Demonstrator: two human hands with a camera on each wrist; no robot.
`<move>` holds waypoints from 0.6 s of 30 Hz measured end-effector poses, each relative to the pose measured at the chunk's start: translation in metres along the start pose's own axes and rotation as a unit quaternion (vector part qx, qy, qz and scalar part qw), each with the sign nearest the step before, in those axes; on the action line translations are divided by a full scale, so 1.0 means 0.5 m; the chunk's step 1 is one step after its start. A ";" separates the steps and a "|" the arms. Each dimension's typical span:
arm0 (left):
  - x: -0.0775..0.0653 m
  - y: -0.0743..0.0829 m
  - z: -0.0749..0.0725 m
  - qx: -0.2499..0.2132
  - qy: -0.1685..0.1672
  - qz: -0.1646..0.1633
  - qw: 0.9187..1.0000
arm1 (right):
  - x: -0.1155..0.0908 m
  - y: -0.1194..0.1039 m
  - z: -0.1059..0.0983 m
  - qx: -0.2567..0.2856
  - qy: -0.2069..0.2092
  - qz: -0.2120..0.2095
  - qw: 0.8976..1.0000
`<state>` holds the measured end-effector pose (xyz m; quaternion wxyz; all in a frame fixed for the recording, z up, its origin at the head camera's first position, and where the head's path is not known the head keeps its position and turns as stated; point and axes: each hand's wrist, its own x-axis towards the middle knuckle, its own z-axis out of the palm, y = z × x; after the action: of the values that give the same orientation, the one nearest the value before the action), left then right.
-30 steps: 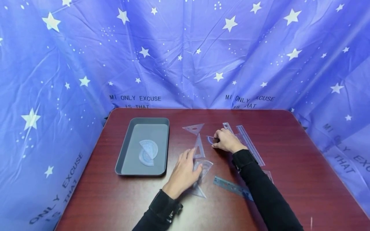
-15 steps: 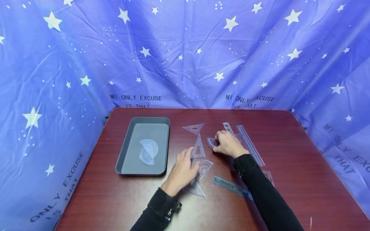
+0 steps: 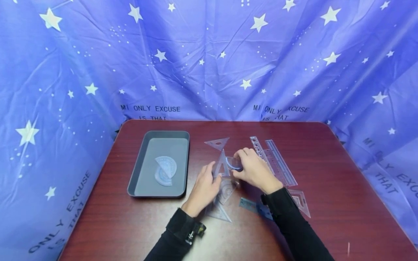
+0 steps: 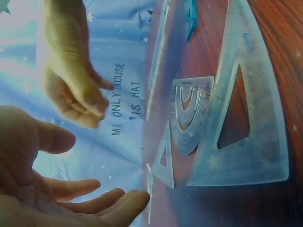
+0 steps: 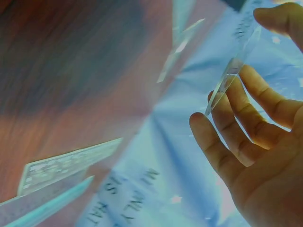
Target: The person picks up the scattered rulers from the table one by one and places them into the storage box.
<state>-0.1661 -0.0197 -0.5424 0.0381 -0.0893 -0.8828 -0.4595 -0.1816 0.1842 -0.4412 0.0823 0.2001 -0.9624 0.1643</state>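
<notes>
My right hand (image 3: pixel 254 168) pinches a clear protractor (image 3: pixel 232 164) with a blue arc between thumb and fingertips, a little above the table. In the right wrist view this protractor (image 5: pixel 226 82) appears nearly edge-on against the fingers. My left hand (image 3: pixel 202 190) is held low with relaxed, parted fingers and nothing in its grasp. Its fingertips overlap the edge of an upright-pointing clear set square (image 3: pixel 226 169). Below that lie another clear protractor (image 3: pixel 225 192) and a larger set square (image 3: pixel 220 215), both partly behind the left hand.
A grey tray (image 3: pixel 136 181) at left contains two overlapping protractors (image 3: pixel 170 165). One small set square (image 3: pixel 212 142) lies toward the back. Clear rulers (image 3: pixel 282 163) lie beyond my right hand. A bluish ruler (image 3: pixel 248 204) and another set square (image 3: pixel 303 204) are near the right forearm.
My right hand has moved left with the protractor, away from the rulers and closer to the left hand. The left hand stays nearly in place.
</notes>
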 end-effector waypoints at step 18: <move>-0.035 0.122 -0.100 -0.277 -0.023 -0.059 0.959 | -0.043 -0.106 -0.008 -0.029 0.058 -0.076 0.995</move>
<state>-0.1377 -0.0284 -0.4670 -0.0358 -0.0543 -0.7254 -0.6852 -0.1399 0.1472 -0.4273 0.1556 0.2603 -0.9424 0.1412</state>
